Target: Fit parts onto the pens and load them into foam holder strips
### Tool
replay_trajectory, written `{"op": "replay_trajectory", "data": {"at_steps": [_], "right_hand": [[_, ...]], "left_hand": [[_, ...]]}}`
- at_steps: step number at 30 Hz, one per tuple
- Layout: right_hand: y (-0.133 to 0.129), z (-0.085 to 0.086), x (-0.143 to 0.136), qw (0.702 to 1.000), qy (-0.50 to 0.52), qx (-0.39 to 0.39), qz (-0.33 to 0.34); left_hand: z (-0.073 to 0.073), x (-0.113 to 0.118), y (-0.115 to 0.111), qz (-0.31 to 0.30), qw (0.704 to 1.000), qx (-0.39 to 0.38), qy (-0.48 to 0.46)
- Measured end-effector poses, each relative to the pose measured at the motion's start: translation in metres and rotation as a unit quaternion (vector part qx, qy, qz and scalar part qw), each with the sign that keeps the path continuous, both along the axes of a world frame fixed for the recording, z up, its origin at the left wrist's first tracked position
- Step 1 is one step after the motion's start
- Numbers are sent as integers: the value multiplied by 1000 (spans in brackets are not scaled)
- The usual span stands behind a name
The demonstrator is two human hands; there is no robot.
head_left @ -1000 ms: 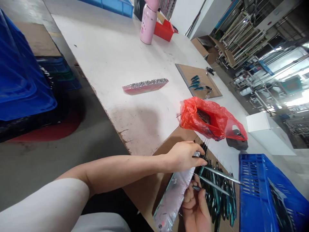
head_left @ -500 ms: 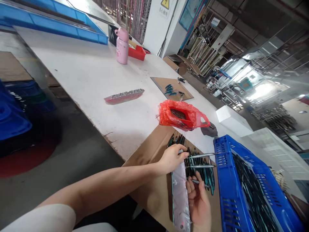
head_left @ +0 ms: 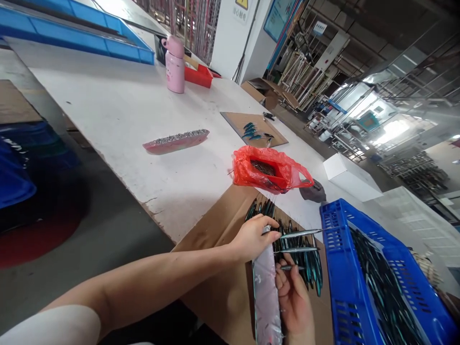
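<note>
My left hand (head_left: 256,238) is closed over the far end of a long strip wrapped in pinkish-silver film (head_left: 266,297). Two slim silver fishing lures, an upper lure (head_left: 302,233) and a lower lure (head_left: 300,250), stick out sideways from the strip's right edge near those fingers. My right hand (head_left: 295,306), palm up beside the strip, pinches another slim lure (head_left: 293,268) whose end points at the strip. Beneath and behind the hands, many dark teal lures (head_left: 313,268) lie in a row on a brown cardboard sheet (head_left: 223,287).
A red plastic bag (head_left: 244,165) around a box of thin dark pieces stands beyond the cardboard. At right is a blue crate (head_left: 345,287) full of lures. Farther off are a second strip (head_left: 176,142), a board with small lures (head_left: 230,120) and a pink bottle (head_left: 175,72).
The view has shifted slightly. My right hand has brought its lure a little closer to the strip's edge. My left hand keeps its hold.
</note>
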State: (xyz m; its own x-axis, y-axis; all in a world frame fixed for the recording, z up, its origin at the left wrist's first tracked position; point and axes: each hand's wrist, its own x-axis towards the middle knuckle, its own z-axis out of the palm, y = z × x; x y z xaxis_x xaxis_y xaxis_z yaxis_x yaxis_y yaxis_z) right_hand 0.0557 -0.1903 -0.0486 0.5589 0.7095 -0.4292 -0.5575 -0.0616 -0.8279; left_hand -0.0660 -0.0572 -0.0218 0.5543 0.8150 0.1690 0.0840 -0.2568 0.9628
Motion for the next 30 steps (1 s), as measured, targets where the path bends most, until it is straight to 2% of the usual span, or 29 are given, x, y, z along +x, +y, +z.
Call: {"op": "replay_trajectory", "data": {"at_steps": [6,12,30], "right_hand": [[-3,-2,3,1000,25,1,-5],[-2,2,-1,1000,2,-3,6],[-1,2,-2,1000,17,-4,-10]], "left_hand": [[1,1,0,0,1000,-7,4],[0,1,0,1,1000,-10,2],[1,1,2,-8,1000,-10,18]]}}
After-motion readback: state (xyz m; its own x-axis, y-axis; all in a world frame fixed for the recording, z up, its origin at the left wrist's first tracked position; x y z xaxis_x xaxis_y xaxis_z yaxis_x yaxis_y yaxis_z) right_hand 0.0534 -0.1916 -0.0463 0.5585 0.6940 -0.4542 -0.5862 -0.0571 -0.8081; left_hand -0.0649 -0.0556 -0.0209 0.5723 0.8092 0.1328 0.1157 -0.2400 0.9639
